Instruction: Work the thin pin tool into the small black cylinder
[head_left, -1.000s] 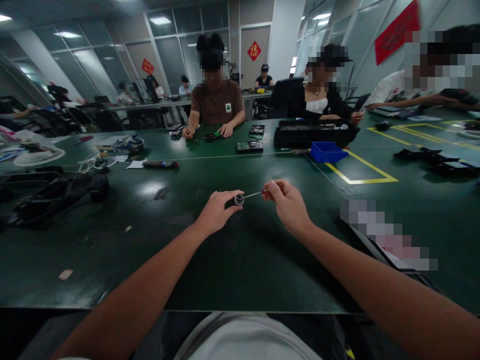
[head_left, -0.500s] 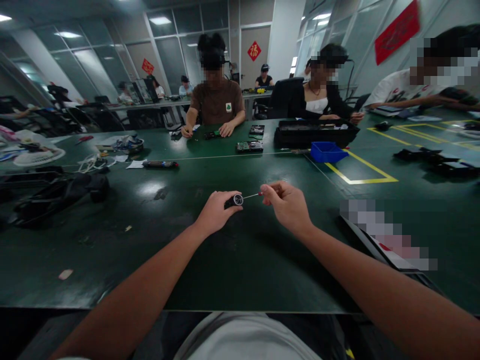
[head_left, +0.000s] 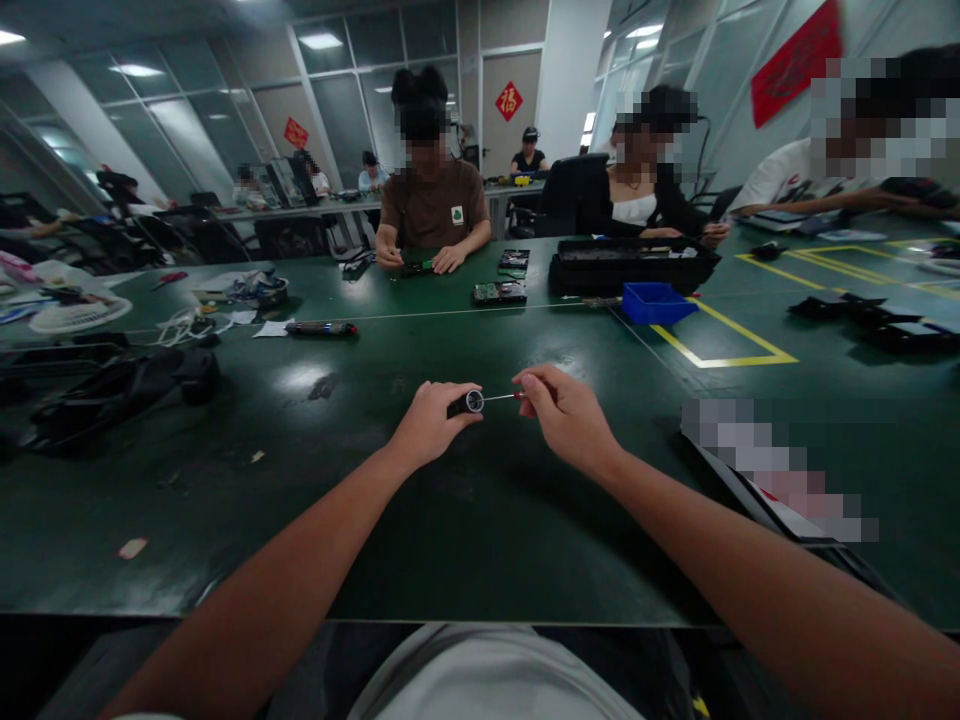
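Between thumb and fingers my left hand (head_left: 433, 425) grips a black cylindrical part (head_left: 472, 401), whose round, silver-rimmed open end faces right and toward me. My fingers hide the rest of that part. To its right, my right hand (head_left: 566, 412) pinches the red handle of a thin screwdriver (head_left: 504, 397). The metal shaft points left, with its tip at the rim of the round end; whether it goes inside I cannot tell. Both hands are just above the green table (head_left: 480, 540).
A blue bin (head_left: 656, 303) and a long black tray (head_left: 634, 268) stand toward the back right. Hard drives (head_left: 499, 293) lie across from me, before a co-worker (head_left: 433, 205). A dark tube-shaped tool (head_left: 322, 329) and a black bag-like item (head_left: 127, 395) are at left; a folder (head_left: 750, 480) is at right.
My right hand has shifted slightly and its fingers have turned on the screwdriver handle, bringing the shaft closer to level. My left hand barely moves. The co-worker opposite has drawn one hand inward.
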